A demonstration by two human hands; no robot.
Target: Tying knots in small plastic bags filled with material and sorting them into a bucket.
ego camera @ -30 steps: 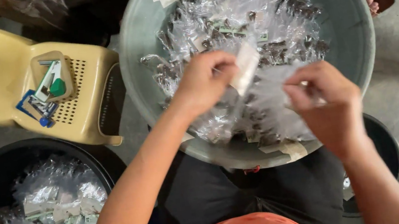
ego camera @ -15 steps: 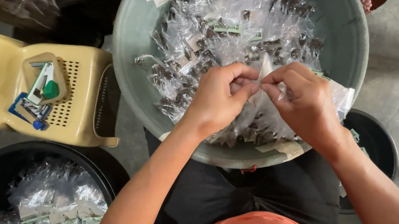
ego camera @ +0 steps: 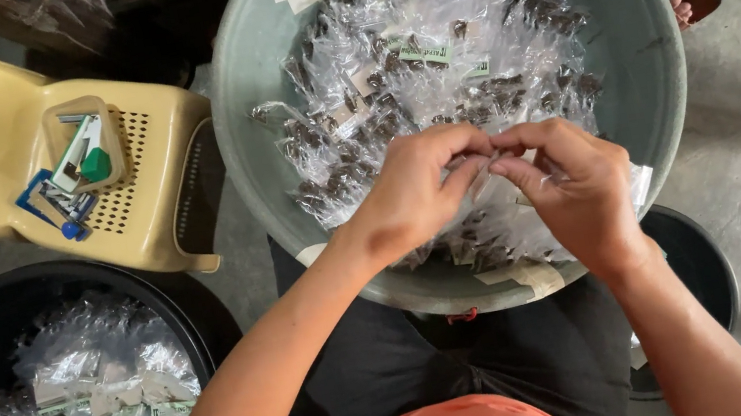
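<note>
Over grey basin (ego camera: pixel 668 68), left hand (ego camera: pixel 418 192) and right hand (ego camera: pixel 578 188) pinched fingertip to fingertip on small clear packet (ego camera: pixel 484 181) between them, above packet pile (ego camera: pixel 436 57); long axis unclear.

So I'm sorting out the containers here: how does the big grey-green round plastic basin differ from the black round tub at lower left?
The grey-green round plastic basin is pale and sits on the person's lap under both hands; the black round tub is dark and stands beside the person, untouched. The basin's clear packets show dark contents; the tub's show mostly pale and green paper labels. Both are round and hold heaps of clear plastic packets.
</note>
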